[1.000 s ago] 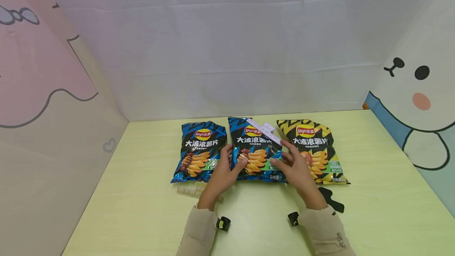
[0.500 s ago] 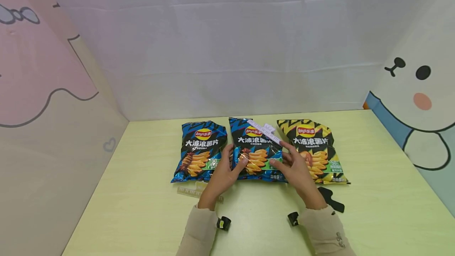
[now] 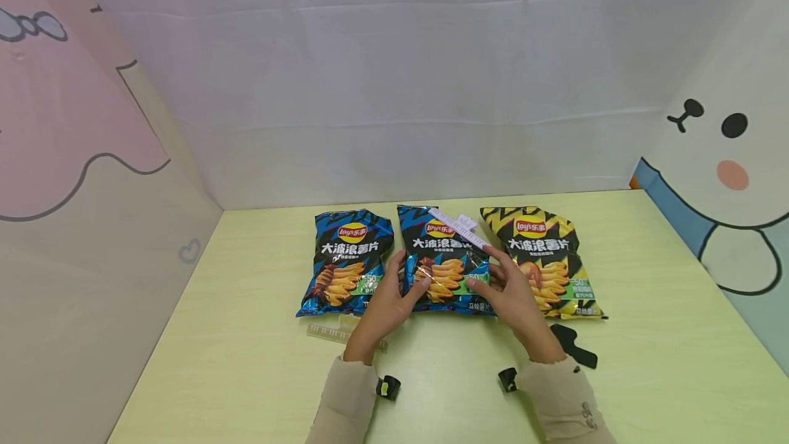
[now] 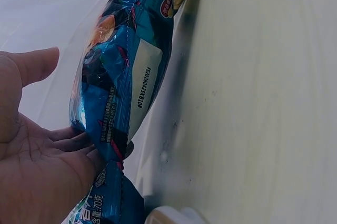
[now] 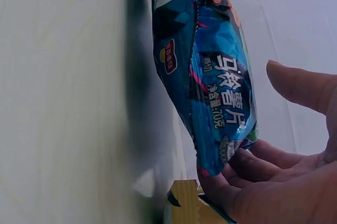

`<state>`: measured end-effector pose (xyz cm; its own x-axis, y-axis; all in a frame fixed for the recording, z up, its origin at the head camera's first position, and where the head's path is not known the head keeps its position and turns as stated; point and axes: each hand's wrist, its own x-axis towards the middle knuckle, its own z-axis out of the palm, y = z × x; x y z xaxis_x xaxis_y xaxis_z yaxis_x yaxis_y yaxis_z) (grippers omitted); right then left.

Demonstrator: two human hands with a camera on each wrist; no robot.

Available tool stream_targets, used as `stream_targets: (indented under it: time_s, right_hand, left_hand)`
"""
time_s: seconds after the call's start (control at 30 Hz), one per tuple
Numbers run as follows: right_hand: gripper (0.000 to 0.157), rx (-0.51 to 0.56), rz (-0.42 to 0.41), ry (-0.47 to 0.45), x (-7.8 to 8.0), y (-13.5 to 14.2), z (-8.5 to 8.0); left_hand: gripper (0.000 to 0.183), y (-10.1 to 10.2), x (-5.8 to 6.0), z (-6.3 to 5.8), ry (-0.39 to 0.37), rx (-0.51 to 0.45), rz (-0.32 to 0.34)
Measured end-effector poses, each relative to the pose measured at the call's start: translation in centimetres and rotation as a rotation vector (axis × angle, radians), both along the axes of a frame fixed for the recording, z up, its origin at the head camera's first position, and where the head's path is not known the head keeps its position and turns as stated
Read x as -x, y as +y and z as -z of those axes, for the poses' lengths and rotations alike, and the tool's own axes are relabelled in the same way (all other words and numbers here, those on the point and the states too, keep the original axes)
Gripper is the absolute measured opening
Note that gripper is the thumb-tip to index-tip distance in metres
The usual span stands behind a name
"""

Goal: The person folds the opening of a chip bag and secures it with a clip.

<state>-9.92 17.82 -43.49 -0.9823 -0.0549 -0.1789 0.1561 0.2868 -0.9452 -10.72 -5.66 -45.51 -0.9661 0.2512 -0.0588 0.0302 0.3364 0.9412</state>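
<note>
A blue and black bag of potato chips lies between both hands in the middle of the table. A white piano-key-patterned clip crosses its upper right corner at a slant. My left hand grips the bag's left side, its fingertips reaching behind the edge in the left wrist view. My right hand grips the right side, fingers around the edge; its index finger is near the clip's lower end. In both wrist views the thumbs stand off the blue bag. The fingers behind the bag are partly hidden.
Another blue chip bag lies at the left, a yellow and black one at the right. An olive piano-key-patterned clip lies below the left bag, partly behind the left wrist. A black clip-like piece lies below the yellow bag.
Both hands and the middle bag have stayed nearly still. The right index finger has shifted very slightly near the clip's end.
</note>
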Motion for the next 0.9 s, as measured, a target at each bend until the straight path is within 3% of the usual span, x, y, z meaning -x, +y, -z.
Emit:
stream_targets:
  time_s: [0.9]
  right_hand:
    - [0.07,-0.031,-0.001,-0.011,-0.13,-0.29,-0.09]
  left_hand:
    - [0.089,-0.14,-0.07,0.13,0.0,0.084,0.002]
